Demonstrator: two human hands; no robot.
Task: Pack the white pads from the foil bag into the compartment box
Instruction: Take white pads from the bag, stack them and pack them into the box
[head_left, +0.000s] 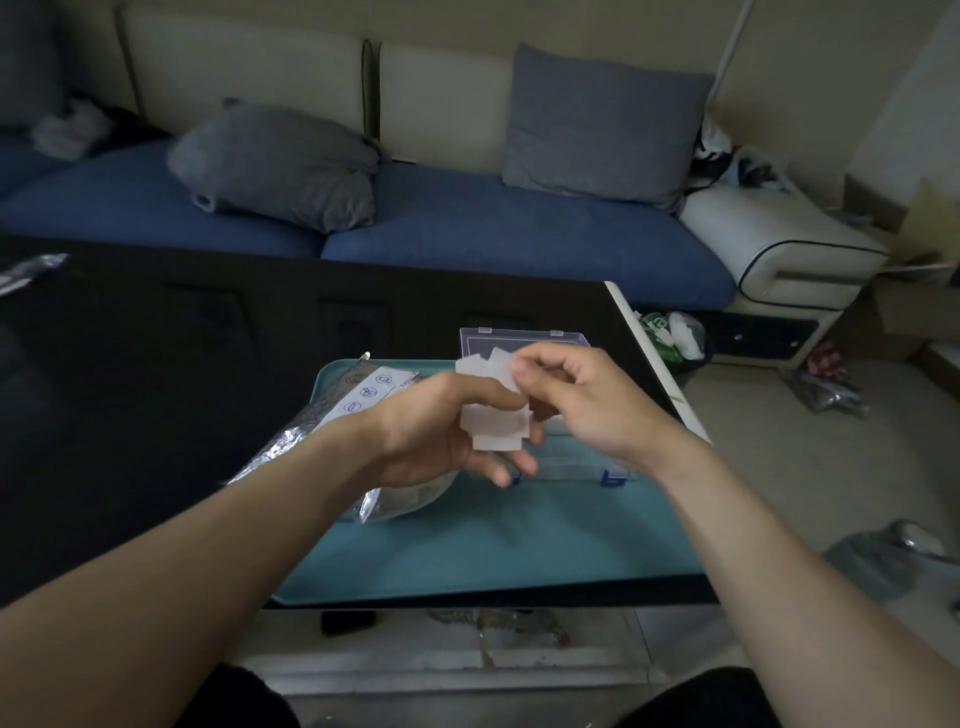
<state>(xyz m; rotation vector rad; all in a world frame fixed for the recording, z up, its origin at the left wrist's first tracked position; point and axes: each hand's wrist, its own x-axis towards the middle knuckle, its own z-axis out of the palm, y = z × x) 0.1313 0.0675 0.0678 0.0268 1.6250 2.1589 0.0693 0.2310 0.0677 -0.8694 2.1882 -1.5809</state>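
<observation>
Both hands share the grip: the left hand holds a fanned stack of thin, matte white pads, and the right hand pinches the top edge of one. They hover over a clear plastic compartment box with its lid raised. Beside it, a crinkled silver foil bag lies on a smooth teal tray atop the dark glossy counter.

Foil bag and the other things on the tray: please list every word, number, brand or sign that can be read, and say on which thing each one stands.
No text is legible anywhere in this view.
Foil bag: its white label carries round blue pictogram signs and small print, too blurred to read.
Compartment box: no marking visible.
White pads, held in both hands: blank.
</observation>
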